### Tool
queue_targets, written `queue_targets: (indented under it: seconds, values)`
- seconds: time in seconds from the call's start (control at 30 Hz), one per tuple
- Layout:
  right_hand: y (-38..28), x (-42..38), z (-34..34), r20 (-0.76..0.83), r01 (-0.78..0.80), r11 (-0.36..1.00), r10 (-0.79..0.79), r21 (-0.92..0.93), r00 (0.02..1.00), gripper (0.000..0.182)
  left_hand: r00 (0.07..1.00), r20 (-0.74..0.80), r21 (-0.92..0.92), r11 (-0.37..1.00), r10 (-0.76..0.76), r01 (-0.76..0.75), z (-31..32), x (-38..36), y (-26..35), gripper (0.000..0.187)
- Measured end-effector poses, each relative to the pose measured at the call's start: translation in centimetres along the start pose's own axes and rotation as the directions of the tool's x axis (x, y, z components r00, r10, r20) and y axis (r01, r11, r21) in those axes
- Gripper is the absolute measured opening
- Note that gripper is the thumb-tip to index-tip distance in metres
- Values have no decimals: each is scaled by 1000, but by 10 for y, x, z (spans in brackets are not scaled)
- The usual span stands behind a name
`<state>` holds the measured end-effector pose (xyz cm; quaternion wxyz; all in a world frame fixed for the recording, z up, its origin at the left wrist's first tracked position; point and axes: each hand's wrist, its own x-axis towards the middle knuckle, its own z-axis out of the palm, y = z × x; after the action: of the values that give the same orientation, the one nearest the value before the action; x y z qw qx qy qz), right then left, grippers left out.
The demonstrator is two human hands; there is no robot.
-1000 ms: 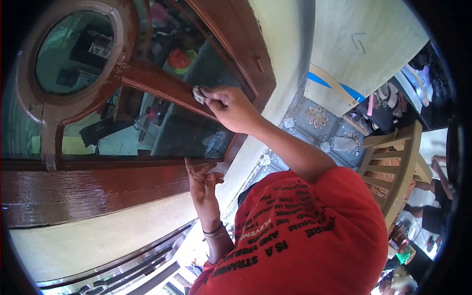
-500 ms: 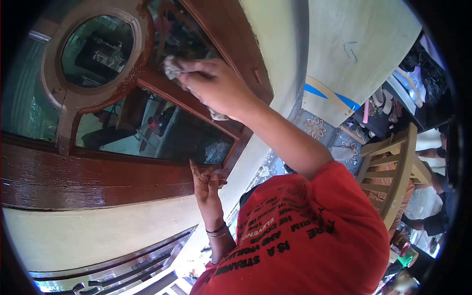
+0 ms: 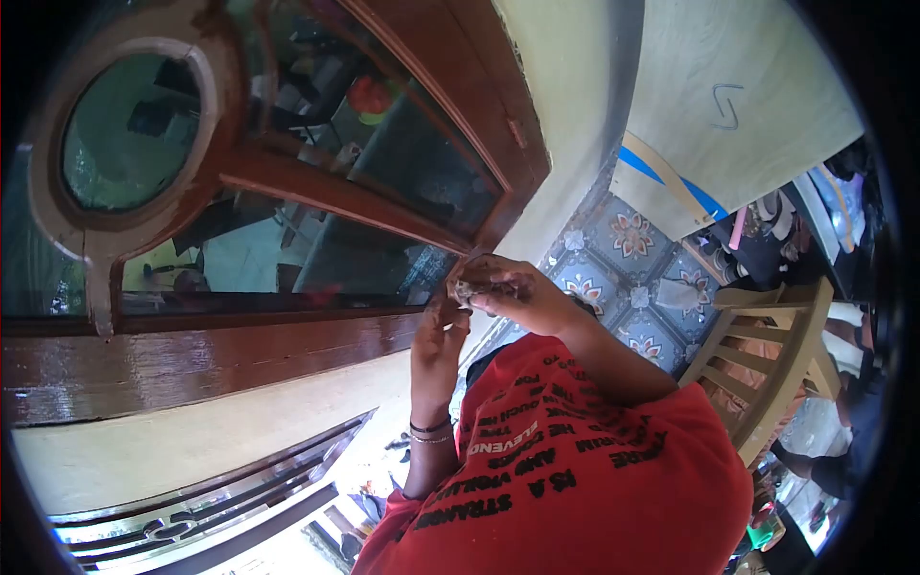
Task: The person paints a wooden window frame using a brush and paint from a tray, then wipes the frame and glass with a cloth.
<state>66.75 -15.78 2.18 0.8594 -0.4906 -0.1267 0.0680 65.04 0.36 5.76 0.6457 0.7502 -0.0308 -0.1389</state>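
My right hand (image 3: 517,292) is closed around a crumpled, stained greyish cloth (image 3: 470,290), held in front of my chest near the lower corner of the wooden frame. My left hand (image 3: 441,335), with bracelets at the wrist and brown smears on the fingers, is raised against it. Its fingers are curled and meet the cloth and the right fingertips; what they hold, if anything, is hidden. Beyond both hands stands a reddish-brown wooden frame (image 3: 335,203) with glass panes (image 3: 374,254) and a round, duller brown ring (image 3: 216,105).
Patterned tiles (image 3: 628,259) cover the floor at right. A light wooden slatted chair (image 3: 767,364) stands there, with a pale board (image 3: 738,57) and piled belongings (image 3: 767,220) behind. A dark metal grille (image 3: 211,508) is at lower left. A cream wall (image 3: 565,96) borders the frame.
My right hand has come down from the upper frame with the cloth and met my left hand. The left hand has shifted slightly right and up. The view has turned somewhat.
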Motion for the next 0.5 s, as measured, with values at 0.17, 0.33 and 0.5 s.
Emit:
queue_targets:
  seconds: [0.17,0.33,0.5]
  values:
    - [9,-4,-22,38,-87,990,84,113,996,37,983,128,-109,983,-133,147,30,9,-13,25]
    - [10,-2,-55,44,-152,960,146,234,988,36,977,-39,-84,975,-208,204,23,20,-32,17]
    - [15,5,-78,108,50,889,-1,-455,994,19,932,-199,-395,895,-303,207,39,22,-30,22]
